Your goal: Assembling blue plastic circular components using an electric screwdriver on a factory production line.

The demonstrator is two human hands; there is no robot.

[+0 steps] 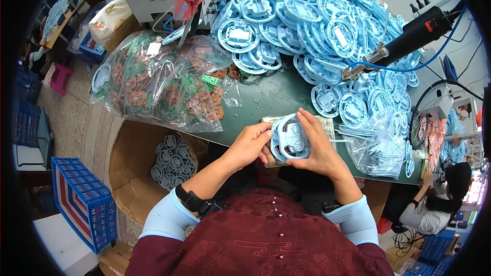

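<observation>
Reaching up from the lower edge in the head view, the two forearms converge near the centre of the frame, each with a light-blue sleeve cuff [166, 215] below the wrist. The left hand [251, 143], on the left of the pair, pinches the left rim of a blue plastic part [295, 135], its thumb laid along the rim and its other fingers curled partly out of sight. The right hand [323, 149] cups the same part from the right, its fingers stretched toward the top and its thumb at the lower edge. The part sits just right of centre, its round, pale-blue body topped by a raised loop and a moulded middle with dark gaps. Behind it shows a flat, pale block [326, 124] by the edge of the green table [255, 92]. Similar blue parts [307, 15] are heaped across the upper right.
</observation>
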